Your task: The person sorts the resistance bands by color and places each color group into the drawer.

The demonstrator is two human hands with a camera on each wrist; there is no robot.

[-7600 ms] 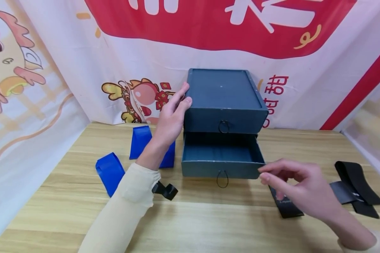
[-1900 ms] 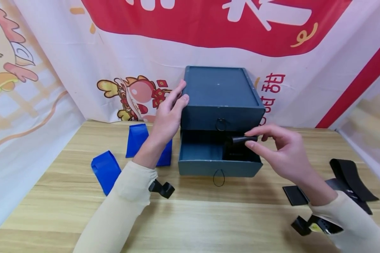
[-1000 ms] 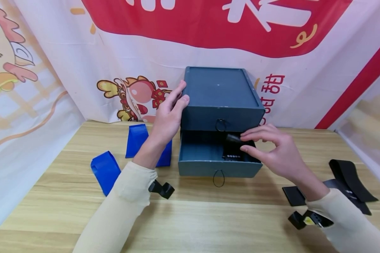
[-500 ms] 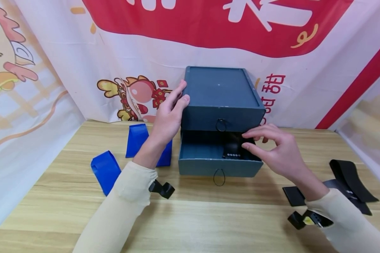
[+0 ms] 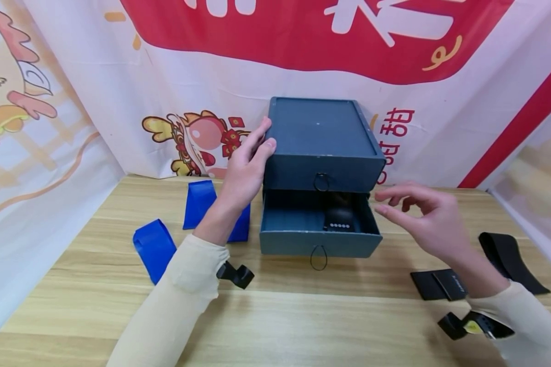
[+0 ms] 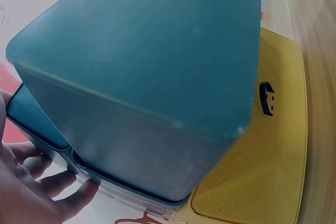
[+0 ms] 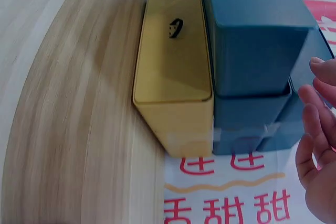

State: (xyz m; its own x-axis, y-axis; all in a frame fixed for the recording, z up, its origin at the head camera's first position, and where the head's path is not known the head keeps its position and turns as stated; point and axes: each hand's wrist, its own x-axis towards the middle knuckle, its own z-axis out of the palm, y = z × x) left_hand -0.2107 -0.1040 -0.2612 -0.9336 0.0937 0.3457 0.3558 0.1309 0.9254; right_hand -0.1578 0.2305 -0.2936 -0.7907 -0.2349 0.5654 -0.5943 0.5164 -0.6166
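1. Right hand [image 5: 429,219] has moved clear of the drawer [image 5: 294,244] since the earlier frame; its parted fingers hold nothing.
2. Left hand [image 5: 243,176], fingers extended, rests against the box [image 5: 326,132] at nine o'clock.
3. Black piece [image 5: 339,216] lies in the drawer toward three o'clock; releasing looks done, and the next move calls for a steady box.

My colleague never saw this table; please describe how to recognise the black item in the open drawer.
On the wooden table stands a stack of drawers. Below its closed top drawer, a blue drawer is pulled out; the black item lies in its right part. Unlike the black pieces on the table, it shows a row of pale dots.
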